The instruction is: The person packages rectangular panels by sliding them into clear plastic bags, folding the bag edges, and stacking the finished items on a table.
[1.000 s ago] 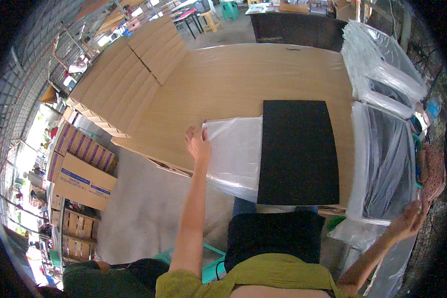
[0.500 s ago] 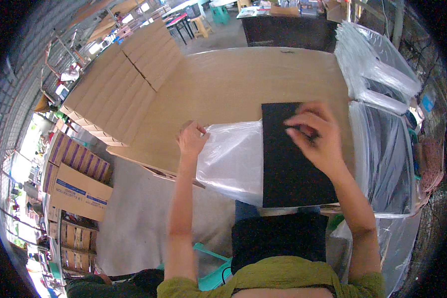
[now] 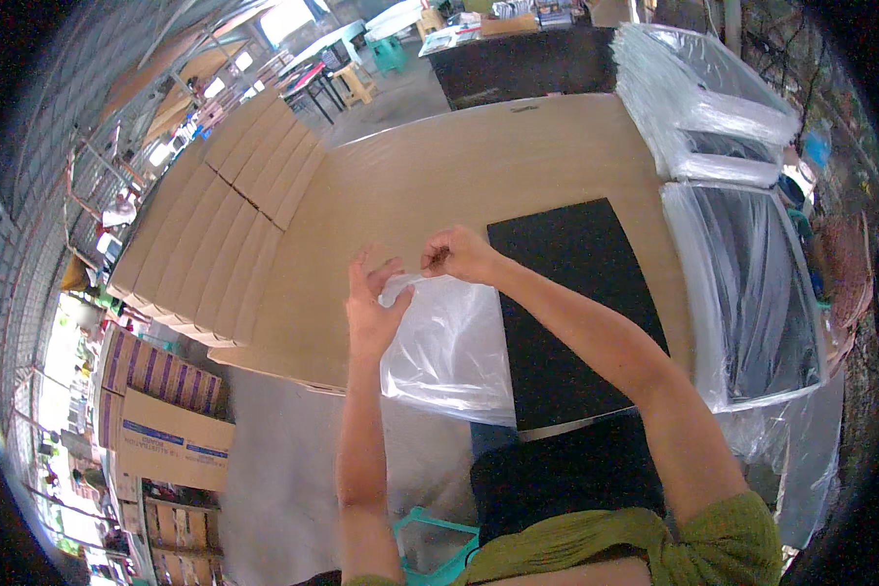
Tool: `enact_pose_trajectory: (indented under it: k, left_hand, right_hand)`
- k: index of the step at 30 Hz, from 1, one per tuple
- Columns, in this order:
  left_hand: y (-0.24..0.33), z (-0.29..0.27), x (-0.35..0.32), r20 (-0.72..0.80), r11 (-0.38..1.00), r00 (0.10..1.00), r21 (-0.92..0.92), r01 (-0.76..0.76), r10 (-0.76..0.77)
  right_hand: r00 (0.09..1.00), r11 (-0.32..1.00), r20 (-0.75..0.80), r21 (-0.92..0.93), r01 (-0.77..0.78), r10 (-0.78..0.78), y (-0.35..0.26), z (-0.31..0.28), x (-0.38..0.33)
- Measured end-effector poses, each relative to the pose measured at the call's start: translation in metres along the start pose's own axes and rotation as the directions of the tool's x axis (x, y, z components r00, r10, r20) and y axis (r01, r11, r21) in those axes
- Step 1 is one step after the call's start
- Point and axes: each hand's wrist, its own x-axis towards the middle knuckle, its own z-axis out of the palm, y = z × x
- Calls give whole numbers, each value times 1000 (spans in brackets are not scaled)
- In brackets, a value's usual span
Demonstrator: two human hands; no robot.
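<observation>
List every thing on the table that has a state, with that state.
Clear plastic bag: flat on the table, top edge pinched by both hands.
Black sheet: flat, outside the bag.
Left hand: on the bag's edge.
Right hand: pinching the bag's edge.
Bagged sheets: wrapped, stacked.

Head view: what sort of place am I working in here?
Probably a packing workshop or small warehouse. Flat cardboard boxes lie in rows on the wooden table, bagged stock is stacked at the far right, and both hands work a clear plastic bag beside a black sheet.
</observation>
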Motion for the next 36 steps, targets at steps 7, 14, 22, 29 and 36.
enact_pose_trajectory:
  k: [7,14,22,29,36]
  left_hand:
    - [-7,13,14,159,927,947,-212,310,-280]
    - [-101,1,1,129,857,954,485,176,-269]
    - [-93,9,-31,8,670,998,742,38,-66]
    - [-30,5,-10,0,978,978,-8,210,-210]
    - [-12,4,-2,41,988,988,-5,152,-152]
  right_hand:
    - [984,958,-112,-267,101,-135,-1,-4,-6]
    - [1000,984,-18,-180,-13,10,11,13,-2]
    - [998,963,-53,-266,-47,34,18,10,-9]
    - [990,968,8,-209,142,-143,19,18,-5]
    - [994,996,-60,6,93,-92,12,20,-4]
